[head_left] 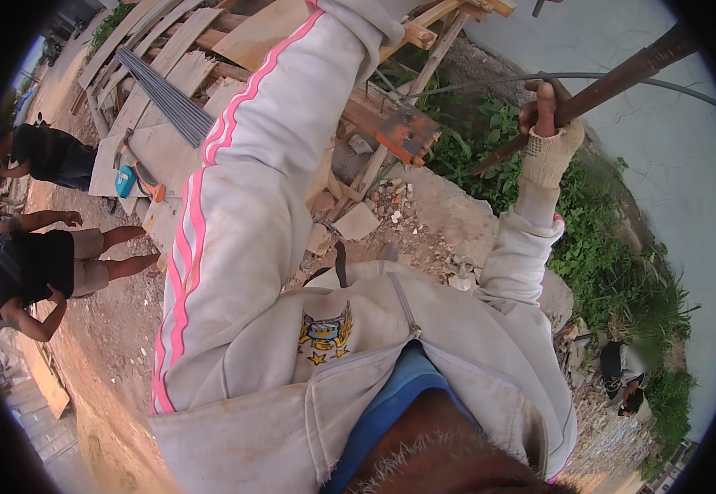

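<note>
My right hand [549, 115], in a cream knit glove with bare fingers, is closed around a long brown, rusty-looking bar [625, 80]. The bar slants from the upper right down toward green plants, its lower end tapering past my hand. A thin grey metal rod [681, 86] curves across close to the same hand; I cannot tell whether my fingers touch it. My left arm [267, 123], in a white sleeve with pink stripes, reaches to the top edge, where the hand is out of view. Between the arms lies a timber piece with a rusty orange-brown metal plate [407, 132] and upright pins.
A bundle of grey steel rods [164, 95] lies on planks [152, 136], near a blue tool with an orange-handled one [127, 179]. Two people [41, 263] stand at left; another person [621, 379] is at lower right. Rubble, weeds [621, 280] and a pale wall [679, 156] border the right.
</note>
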The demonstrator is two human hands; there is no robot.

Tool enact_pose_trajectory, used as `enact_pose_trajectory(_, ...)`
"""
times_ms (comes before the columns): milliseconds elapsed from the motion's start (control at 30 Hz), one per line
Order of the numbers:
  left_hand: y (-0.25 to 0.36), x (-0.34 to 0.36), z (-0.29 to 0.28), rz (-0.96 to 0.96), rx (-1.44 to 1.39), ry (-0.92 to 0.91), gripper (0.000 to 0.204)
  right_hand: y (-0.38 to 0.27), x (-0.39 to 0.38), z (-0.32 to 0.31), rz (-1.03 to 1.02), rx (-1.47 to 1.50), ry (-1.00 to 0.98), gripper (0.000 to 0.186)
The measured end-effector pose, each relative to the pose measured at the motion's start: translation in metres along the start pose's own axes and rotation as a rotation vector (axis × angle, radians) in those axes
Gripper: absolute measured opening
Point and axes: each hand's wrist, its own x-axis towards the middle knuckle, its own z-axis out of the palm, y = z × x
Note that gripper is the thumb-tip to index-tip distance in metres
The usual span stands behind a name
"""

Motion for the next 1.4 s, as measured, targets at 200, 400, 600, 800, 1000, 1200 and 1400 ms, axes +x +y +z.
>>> enact_pose_trajectory(200,0.016,0.004,0.011,-0.037,0.052,0.278,0.018,-0.021,0.032,-0.001,-0.101,0.159,-0.013,0.043)
enact_pose_trajectory(400,0.017,-0.042,0.012,-0.116,0.086,0.506,0.019,-0.025,0.067,0.009,-0.141,0.236,-0.181,0.046)
enact_pose_trajectory(600,-0.009,-0.070,0.005,-0.077,0.299,0.756,0.022,-0.017,0.085,0.045,-0.027,0.149,-0.238,0.050)
enact_pose_trajectory(800,-0.020,-0.088,-0.013,0.034,0.421,0.861,0.022,-0.028,0.090,0.077,-0.177,0.100,-0.294,0.043)
enact_pose_trajectory(1000,-0.004,-0.101,-0.012,-0.082,0.206,0.851,0.014,-0.034,0.093,0.084,-0.265,0.090,-0.335,0.032)
enact_pose_trajectory(1200,-0.025,-0.110,-0.006,-0.075,0.202,0.929,0.014,-0.022,0.104,0.097,-0.276,0.106,-0.466,0.028)
enact_pose_trajectory(1400,-0.030,-0.119,0.002,-0.277,0.352,1.068,0.024,-0.012,0.125,0.122,-0.201,0.182,-0.684,0.027)
